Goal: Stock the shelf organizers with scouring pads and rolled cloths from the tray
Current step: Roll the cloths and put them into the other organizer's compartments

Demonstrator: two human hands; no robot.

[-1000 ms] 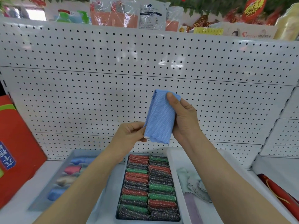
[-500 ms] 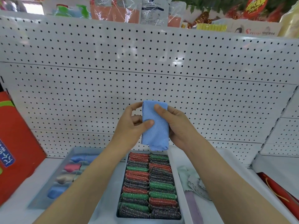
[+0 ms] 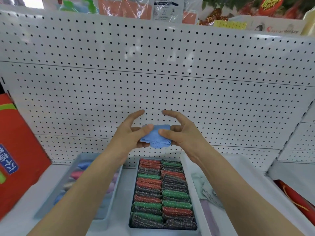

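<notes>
Metallic pads (image 3: 162,191), red, green and dark, pack the middle organizer (image 3: 193,198) nearest me in two tight rows, with no slack I can see for more. To its left the cloth bin (image 3: 111,200) holds pastel rolls (image 3: 79,174), partly behind my left forearm, and to the right the tray (image 3: 254,169) has loose pale cloths (image 3: 206,189) lying in it. Above these I hold the blue cloth (image 3: 156,137) in mid-air between both hands: my left hand (image 3: 129,133) pinches one end with thumb against lower fingers, my right hand (image 3: 179,132) does the same at the other end, and both forefingers stand lifted off. It reads as light, soft and floppy, its lower edge hanging ruffled, so I judge it will unroll unless each grip stays close to the bundle's ends with steady tension. Room looks open between my hands and the pegboard (image 3: 170,79) behind; the tight spot is the left bin's rim, and a red box (image 3: 18,150) stands just beyond it.
</notes>
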